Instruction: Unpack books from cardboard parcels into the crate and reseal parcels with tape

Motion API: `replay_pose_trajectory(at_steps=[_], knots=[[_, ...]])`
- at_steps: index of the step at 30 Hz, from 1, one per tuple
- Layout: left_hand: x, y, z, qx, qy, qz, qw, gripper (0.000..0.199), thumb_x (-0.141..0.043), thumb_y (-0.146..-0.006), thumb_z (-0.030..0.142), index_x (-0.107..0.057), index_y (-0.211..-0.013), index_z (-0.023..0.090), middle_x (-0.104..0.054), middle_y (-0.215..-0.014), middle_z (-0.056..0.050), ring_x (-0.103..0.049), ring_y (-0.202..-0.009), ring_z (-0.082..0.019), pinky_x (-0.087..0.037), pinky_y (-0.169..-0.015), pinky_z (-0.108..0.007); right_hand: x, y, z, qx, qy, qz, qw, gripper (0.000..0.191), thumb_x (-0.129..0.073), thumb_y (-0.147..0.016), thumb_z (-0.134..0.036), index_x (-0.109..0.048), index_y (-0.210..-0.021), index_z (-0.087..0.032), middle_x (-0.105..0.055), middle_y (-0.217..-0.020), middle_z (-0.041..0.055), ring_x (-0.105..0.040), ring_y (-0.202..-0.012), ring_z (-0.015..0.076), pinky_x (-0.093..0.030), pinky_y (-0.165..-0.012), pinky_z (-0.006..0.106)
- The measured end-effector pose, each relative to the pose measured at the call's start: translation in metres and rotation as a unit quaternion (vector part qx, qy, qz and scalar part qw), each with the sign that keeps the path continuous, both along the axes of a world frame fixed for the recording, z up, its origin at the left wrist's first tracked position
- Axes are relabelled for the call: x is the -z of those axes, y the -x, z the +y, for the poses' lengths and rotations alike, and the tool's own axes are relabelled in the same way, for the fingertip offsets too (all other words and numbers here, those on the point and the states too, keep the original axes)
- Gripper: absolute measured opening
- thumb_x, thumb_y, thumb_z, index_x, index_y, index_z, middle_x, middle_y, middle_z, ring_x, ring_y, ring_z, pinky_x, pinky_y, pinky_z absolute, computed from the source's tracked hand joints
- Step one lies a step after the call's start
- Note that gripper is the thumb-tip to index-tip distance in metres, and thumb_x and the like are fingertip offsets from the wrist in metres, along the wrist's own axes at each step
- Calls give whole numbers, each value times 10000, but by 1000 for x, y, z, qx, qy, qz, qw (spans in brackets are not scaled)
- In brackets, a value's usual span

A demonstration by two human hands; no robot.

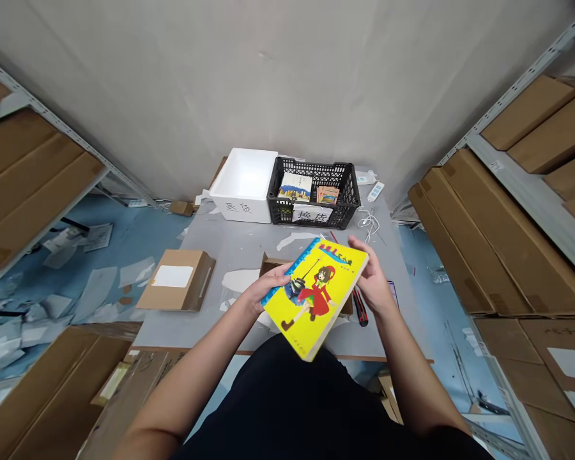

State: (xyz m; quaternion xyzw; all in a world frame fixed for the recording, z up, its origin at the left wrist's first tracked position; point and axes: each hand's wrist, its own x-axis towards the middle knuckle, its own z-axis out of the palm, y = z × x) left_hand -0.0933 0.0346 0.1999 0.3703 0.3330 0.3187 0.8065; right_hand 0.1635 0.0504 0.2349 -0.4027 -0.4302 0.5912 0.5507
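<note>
A yellow book with a blue spine edge and a cartoon figure in red on its cover is held tilted above the front of the table. My left hand grips its spine side, thumb on the cover. On the opposite side, my right hand holds the upper right edge of the book. Partly hidden beneath the book is a cardboard box on the table. A red and black utility knife lies beside my right hand, and part of a phone shows behind the right wrist.
On the grey table stand a white bin and a black crate with books inside. A cardboard box with a white label sits at left. A white cable lies at right. Shelves of cartons flank both sides.
</note>
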Motion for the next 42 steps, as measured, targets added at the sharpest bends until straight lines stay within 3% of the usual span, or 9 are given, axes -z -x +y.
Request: replay_pose_trajectory(at_steps=[2,6,10,14,21,28,34,42], knots=[[-2,-7,-3,-51,-12,-4,999,777,-729,-737,497,-458,-1403,201,-652,-1261,-162,-675,-1059,-342,-564,-862,-430,11,12,0,17,64,59,996,618,-824,-670,-452,-578,-1226,-345,-601,-1353,20,-460,-1343,295,-443,-1045,484],[4,-21,-5,-174,-28,25,984,757,-664,-805,532,-404,-1442,216,-668,-1241,-141,-687,-1033,-308,-567,-864,-425,38,30,-8,-44,188,132,972,548,-590,-805,-665,-611,-1185,-270,-675,-1248,83,-581,-1215,337,-532,-907,515],[13,-25,-5,-238,-33,67,968,784,-622,-819,594,-385,-1462,214,-680,-1220,-129,-686,-1029,-294,-567,-861,-415,51,35,-11,-31,194,134,971,515,-682,-792,-551,-589,-1214,-270,-698,-1206,71,-638,-1137,323,-553,-881,495],[20,-27,-4,-287,-38,58,956,769,-645,-813,572,-406,-1449,212,-669,-1242,-122,-676,-1051,-284,-561,-880,-410,52,33,-7,-21,185,129,974,544,-722,-776,-500,-580,-1245,-263,-705,-1195,74,-662,-1096,320,-556,-889,489],[30,-28,0,-305,-52,76,948,730,-705,-784,509,-475,-1404,199,-615,-1326,-125,-628,-1141,-291,-545,-926,-400,47,31,-3,-17,171,134,976,572,-758,-746,-470,-586,-1247,-255,-692,-1225,78,-649,-1122,324,-554,-903,481],[36,-30,-3,-308,-50,65,948,740,-679,-799,534,-454,-1427,214,-646,-1279,-123,-645,-1111,-290,-549,-915,-422,54,27,-7,-27,183,133,974,509,-740,-752,-512,-614,-1181,-270,-696,-1217,69,-639,-1140,320,-550,-905,481],[36,-35,-10,-345,-59,58,935,701,-693,-802,499,-480,-1408,220,-634,-1300,-112,-636,-1127,-279,-549,-922,-395,58,27,-12,-48,216,174,960,528,-665,-786,-599,-616,-1179,-249,-689,-1232,83,-621,-1172,321,-551,-894,480],[37,-39,-15,-363,-70,27,929,662,-711,-809,434,-498,-1403,233,-631,-1300,-110,-639,-1122,-280,-565,-894,-379,62,21,-11,-89,244,222,940,544,-653,-818,-567,-590,-1260,-257,-712,-1187,80,-645,-1137,306,-533,-925,480]])
